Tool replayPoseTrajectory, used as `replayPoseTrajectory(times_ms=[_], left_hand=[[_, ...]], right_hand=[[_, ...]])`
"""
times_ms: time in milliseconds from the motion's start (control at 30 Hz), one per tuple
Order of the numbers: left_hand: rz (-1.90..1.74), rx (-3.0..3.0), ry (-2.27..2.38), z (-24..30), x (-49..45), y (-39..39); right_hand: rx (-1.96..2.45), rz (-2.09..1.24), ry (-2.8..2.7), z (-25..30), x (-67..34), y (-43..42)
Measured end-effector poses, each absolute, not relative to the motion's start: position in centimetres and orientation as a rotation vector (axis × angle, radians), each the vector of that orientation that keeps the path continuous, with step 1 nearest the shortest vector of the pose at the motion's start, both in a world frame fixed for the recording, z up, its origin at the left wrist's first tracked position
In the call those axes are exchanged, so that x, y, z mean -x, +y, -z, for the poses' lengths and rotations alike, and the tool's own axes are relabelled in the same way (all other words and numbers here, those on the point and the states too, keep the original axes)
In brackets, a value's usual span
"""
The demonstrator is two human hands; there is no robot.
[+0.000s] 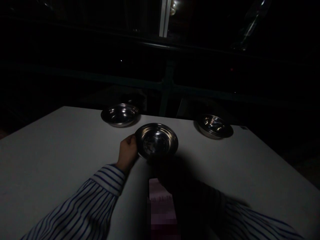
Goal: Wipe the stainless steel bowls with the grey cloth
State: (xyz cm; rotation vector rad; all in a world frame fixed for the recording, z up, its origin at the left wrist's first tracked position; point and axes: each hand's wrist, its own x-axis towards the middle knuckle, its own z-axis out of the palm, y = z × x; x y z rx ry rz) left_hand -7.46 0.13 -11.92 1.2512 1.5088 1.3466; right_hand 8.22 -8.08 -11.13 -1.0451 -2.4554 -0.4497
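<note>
My left hand (pixel 128 151) grips the left rim of a steel bowl (pixel 160 140) and holds it tilted toward me over the white table (pixel 62 150). The fingers are curled round the rim. My right hand is lost in deep shadow below the bowl; only its striped sleeve (pixel 252 223) shows at the lower right. A pink carton or packet (pixel 160 206) stands in front of me, just below the bowl.
Two more steel bowls rest on the table, one at the back left (pixel 120 115) and one at the back right (pixel 214 126). The table's far edge runs just behind them. Beyond is a dark room with a rail and a pale post (pixel 163 18).
</note>
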Motion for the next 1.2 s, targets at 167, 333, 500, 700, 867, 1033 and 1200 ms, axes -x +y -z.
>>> replayPoseTrajectory(times_ms=[167, 333, 500, 700, 867, 1033, 1200], left_hand=[[-1.358, -1.236, 1.544, 11.9, 7.5, 0.1], [-1.374, -1.171, 1.517, 11.8, 7.5, 0.3], [-1.384, -1.169, 1.513, 11.9, 7.3, 0.4], [-1.386, -1.186, 1.580, 12.0, 7.6, 0.3], [-1.366, -1.193, 1.583, 11.9, 7.6, 0.4], [-1.394, -1.158, 1.546, 11.9, 7.5, 0.5], [-1.381, -1.184, 1.618, 11.7, 7.5, 0.3]], right_hand=[[1.003, 0.617, -2.493, 10.8, -5.7, -7.4], [1.001, 0.634, -2.394, 11.8, -6.9, -7.9], [1.150, 0.480, -2.357, 12.4, -9.0, -8.4], [0.957, 0.709, -2.377, 10.8, -4.8, -7.6], [1.060, 0.605, -2.315, 11.7, -7.6, -8.1], [1.110, 0.510, -2.402, 11.6, -9.2, -8.1], [0.986, 0.611, -2.428, 10.4, -5.8, -7.5]])
